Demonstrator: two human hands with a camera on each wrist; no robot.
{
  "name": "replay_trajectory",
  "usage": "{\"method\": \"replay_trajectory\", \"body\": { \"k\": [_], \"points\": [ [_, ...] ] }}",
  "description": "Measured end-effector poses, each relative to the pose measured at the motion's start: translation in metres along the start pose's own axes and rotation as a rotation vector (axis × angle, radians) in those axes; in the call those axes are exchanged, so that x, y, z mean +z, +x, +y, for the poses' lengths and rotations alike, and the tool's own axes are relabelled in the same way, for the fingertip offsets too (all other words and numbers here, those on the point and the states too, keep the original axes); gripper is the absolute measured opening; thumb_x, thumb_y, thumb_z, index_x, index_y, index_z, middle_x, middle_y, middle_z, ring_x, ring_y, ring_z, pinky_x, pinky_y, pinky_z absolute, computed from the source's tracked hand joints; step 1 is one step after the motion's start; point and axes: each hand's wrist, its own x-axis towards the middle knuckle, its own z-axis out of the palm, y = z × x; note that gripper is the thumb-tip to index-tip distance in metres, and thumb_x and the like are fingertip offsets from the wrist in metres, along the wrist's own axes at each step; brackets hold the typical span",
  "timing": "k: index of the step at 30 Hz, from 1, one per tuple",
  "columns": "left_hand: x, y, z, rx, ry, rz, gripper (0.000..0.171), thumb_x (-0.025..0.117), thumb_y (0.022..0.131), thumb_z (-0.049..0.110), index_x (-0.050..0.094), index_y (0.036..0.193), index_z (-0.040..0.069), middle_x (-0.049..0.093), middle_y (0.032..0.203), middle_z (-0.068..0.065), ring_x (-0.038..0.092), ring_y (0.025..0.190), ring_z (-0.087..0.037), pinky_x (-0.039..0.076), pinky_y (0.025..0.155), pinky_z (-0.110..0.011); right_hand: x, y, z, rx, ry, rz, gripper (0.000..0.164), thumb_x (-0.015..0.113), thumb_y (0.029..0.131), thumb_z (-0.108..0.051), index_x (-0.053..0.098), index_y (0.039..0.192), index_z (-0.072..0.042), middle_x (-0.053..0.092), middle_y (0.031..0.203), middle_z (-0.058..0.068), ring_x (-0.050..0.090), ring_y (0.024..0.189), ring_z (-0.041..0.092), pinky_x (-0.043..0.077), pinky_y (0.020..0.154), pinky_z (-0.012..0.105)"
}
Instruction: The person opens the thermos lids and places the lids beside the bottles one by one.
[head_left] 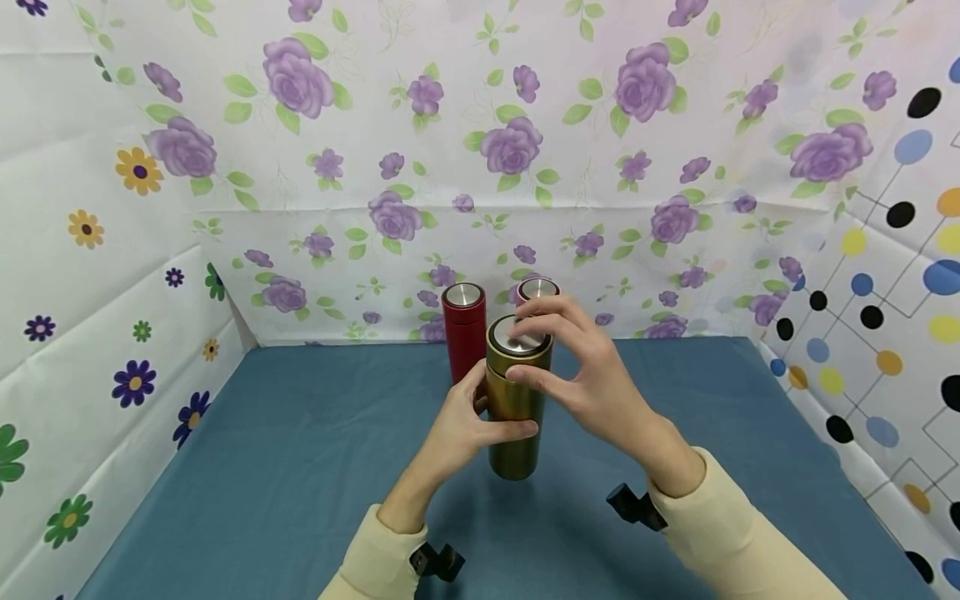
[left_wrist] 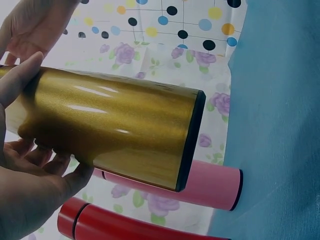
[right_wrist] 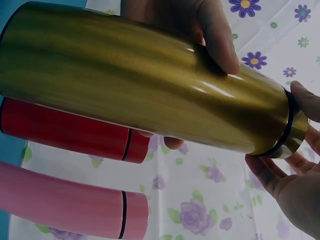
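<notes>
A gold thermos flask (head_left: 516,408) with a steel-topped lid (head_left: 519,337) is held upright over the blue table. My left hand (head_left: 474,421) grips its body, the thumb across the near side and fingers round the back, as the left wrist view also shows. At the top, my right hand (head_left: 581,362) holds the lid between thumb and fingers. Its fingertips lie round the gold rim (right_wrist: 295,135) in the right wrist view. Behind the gold flask stand a red flask (head_left: 465,329) and a pink flask (head_left: 538,288), the latter mostly hidden in the head view.
The blue tablecloth (head_left: 322,450) stretches out on both sides of the flasks. A curtain with purple flowers (head_left: 450,150) hangs along the back edge, close behind the red and pink flasks. Patterned cloth walls (head_left: 877,267) enclose the left and right sides.
</notes>
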Motion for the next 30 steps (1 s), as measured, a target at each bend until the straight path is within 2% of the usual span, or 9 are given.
{"method": "replay_trajectory", "body": {
  "k": [6, 14, 18, 23, 30],
  "points": [
    [-0.001, 0.000, 0.001, 0.001, -0.002, -0.009, 0.075, 0.086, 0.087, 0.023, 0.048, 0.151, 0.028, 0.059, 0.141, 0.002, 0.058, 0.123, -0.022, 0.045, 0.107, -0.053, -0.005, 0.001, 0.000, 0.024, 0.064, -0.035, 0.039, 0.082, 0.084, 0.006, 0.071, 0.118, -0.009, 0.059, 0.135, 0.012, 0.054, 0.129, 0.026, 0.048, 0.105, 0.033],
    [-0.002, 0.001, 0.003, 0.008, -0.009, -0.064, 0.077, 0.087, 0.086, 0.028, 0.047, 0.152, 0.029, 0.059, 0.142, 0.002, 0.056, 0.127, -0.022, 0.044, 0.108, -0.054, -0.019, 0.002, 0.004, 0.049, 0.254, -0.161, 0.026, 0.075, 0.095, -0.004, 0.069, 0.120, -0.010, 0.056, 0.140, 0.008, 0.050, 0.136, 0.029, 0.049, 0.108, 0.039],
    [-0.001, 0.001, 0.003, 0.012, -0.016, -0.079, 0.075, 0.087, 0.086, 0.030, 0.047, 0.151, 0.031, 0.059, 0.141, 0.003, 0.056, 0.127, -0.021, 0.045, 0.108, -0.053, -0.023, 0.003, 0.006, 0.054, 0.299, -0.193, 0.024, 0.073, 0.097, -0.007, 0.068, 0.121, -0.009, 0.055, 0.141, 0.008, 0.049, 0.137, 0.031, 0.049, 0.109, 0.041],
    [-0.001, 0.000, 0.004, 0.022, -0.005, -0.050, 0.077, 0.086, 0.087, 0.028, 0.046, 0.153, 0.029, 0.059, 0.142, 0.002, 0.057, 0.127, -0.022, 0.045, 0.108, -0.053, -0.020, 0.002, 0.005, 0.049, 0.273, -0.176, 0.028, 0.073, 0.099, -0.015, 0.066, 0.125, -0.008, 0.053, 0.146, 0.009, 0.044, 0.141, 0.031, 0.044, 0.113, 0.042],
    [-0.001, -0.001, 0.003, -0.006, -0.002, 0.009, 0.074, 0.086, 0.087, 0.025, 0.048, 0.151, 0.026, 0.059, 0.140, 0.001, 0.058, 0.124, -0.022, 0.045, 0.108, -0.055, -0.002, -0.005, 0.000, 0.040, 0.060, -0.003, 0.043, 0.075, 0.096, -0.032, 0.064, 0.132, -0.010, 0.052, 0.147, 0.009, 0.046, 0.140, 0.027, 0.043, 0.112, 0.042]
  ]
}}
